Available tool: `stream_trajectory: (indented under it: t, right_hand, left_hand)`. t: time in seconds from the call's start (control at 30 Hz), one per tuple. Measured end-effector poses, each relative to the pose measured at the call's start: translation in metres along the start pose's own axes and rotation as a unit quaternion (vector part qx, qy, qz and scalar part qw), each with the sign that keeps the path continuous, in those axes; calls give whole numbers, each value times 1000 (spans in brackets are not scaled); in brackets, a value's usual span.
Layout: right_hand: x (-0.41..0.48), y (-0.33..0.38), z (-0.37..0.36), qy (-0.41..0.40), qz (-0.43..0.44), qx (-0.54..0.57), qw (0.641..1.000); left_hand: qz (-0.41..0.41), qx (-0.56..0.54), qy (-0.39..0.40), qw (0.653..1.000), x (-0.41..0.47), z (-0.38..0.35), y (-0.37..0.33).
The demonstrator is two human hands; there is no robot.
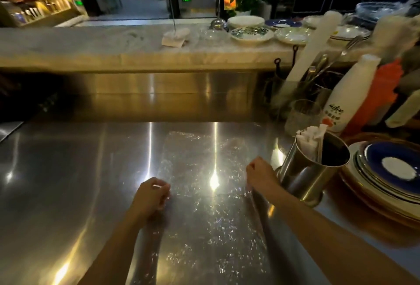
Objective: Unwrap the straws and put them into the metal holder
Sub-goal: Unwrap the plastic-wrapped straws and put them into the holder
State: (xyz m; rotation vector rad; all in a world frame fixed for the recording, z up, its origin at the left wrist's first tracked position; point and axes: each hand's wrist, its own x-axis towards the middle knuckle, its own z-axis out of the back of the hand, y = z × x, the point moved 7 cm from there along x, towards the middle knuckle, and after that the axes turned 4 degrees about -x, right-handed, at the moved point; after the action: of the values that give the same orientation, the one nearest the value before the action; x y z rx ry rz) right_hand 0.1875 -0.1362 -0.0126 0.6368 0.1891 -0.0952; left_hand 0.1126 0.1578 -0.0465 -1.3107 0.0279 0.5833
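A clear plastic wrap [200, 184] lies spread flat on the steel counter [68, 182] in front of me. My left hand [151, 196] pinches its left edge with closed fingers. My right hand [260, 172] pinches its right edge, just left of the metal holder [304, 175]. The holder stands tilted at the right and has paper-wrapped straws [310, 139] sticking out of its near-left side. No loose straws show on the wrap.
Stacked plates with a blue one on top [391, 168] sit right of the holder. Behind it stand a glass [302, 116], a white bottle [347, 96] and a cutlery tub [318, 84]. A raised marble ledge [113, 46] carries several dishes at the back.
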Motion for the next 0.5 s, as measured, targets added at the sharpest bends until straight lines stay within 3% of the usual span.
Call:
stream_trajectory:
  t: [0.07, 0.13, 0.27, 0.4, 0.5]
  right_hand:
    - [0, -5, 0, 1, -13, -15, 1000]
    - [-2, 1, 2, -3, 31, -51, 998]
    - [-23, 32, 31, -66, 136, -24, 988]
    - [-50, 69, 70, -80, 258, 7, 963]
    - [-64, 77, 109, -94, 290, 14, 952]
  left_hand:
    - [16, 14, -18, 1000, 0, 1, 2]
    - [-3, 76, -37, 996, 1, 5, -5]
    - [-122, 250, -88, 956, -8, 6, -42]
    - [-236, 247, -5, 940, -37, -38, -94]
    - [-319, 220, 71, 919, -67, -82, -135]
